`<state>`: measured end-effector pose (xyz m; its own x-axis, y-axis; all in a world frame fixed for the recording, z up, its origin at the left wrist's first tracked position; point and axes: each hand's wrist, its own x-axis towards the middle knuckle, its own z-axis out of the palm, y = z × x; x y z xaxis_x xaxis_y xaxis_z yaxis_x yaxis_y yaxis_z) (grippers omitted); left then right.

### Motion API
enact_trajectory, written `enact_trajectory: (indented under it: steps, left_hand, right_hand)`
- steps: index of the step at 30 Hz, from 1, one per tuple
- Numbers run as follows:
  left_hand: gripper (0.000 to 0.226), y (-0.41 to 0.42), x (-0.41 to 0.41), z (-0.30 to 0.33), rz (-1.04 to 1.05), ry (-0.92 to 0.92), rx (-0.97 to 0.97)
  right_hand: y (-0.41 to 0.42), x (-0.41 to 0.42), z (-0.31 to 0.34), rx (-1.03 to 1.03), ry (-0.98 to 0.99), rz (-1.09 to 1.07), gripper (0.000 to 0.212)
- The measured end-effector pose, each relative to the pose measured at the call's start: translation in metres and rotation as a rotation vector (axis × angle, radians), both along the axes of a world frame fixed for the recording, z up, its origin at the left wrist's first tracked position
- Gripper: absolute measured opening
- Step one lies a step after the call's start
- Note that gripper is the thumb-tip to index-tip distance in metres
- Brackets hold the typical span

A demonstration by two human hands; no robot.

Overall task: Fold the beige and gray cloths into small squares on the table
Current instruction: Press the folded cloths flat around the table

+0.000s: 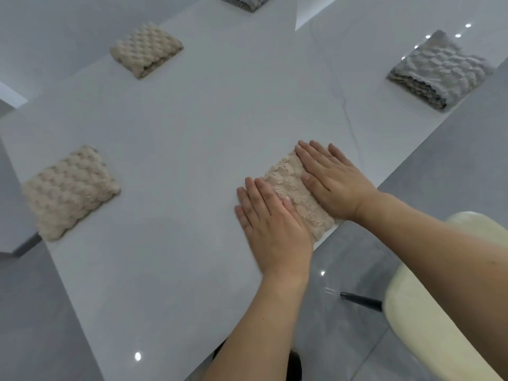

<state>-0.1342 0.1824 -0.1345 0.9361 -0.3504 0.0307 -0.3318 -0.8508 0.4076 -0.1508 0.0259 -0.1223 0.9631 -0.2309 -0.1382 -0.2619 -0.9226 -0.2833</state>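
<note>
A folded beige cloth [295, 189] lies at the near right edge of the white table [178, 133]. My left hand [272, 224] presses flat on its left side, fingers straight. My right hand [334, 180] lies flat on its right side, fingers straight too. Only a strip of the cloth shows between the hands. Another folded beige square [70, 192] sits at the left edge, and a third beige one [147, 49] at the far left. A folded gray cloth [439, 71] rests at the far right, and a second gray one [244, 1] is cut off at the top.
A cream chair [428, 312] with a dark leg [361, 300] stands at the lower right, beside the table's edge. Glossy gray floor tiles surround the table.
</note>
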Motion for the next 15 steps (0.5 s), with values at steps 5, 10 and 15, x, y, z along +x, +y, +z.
enact_trajectory:
  steps: [5, 10, 15]
  left_hand:
    - [0.07, 0.032, 0.007, 0.003, -0.055, 0.014, 0.137]
    - [0.056, 0.028, 0.047, 0.033, -0.116, -0.033, 0.02]
    - [0.057, -0.03, 0.086, 0.048, -0.436, -0.044, -0.025]
  right_hand:
    - [-0.017, -0.029, 0.005, -0.068, 0.092, -0.088, 0.064]
    - [-0.007, -0.04, 0.025, 0.15, -0.051, -0.332, 0.058]
    - [-0.02, -0.021, 0.04, 0.223, -0.239, -0.358, 0.054]
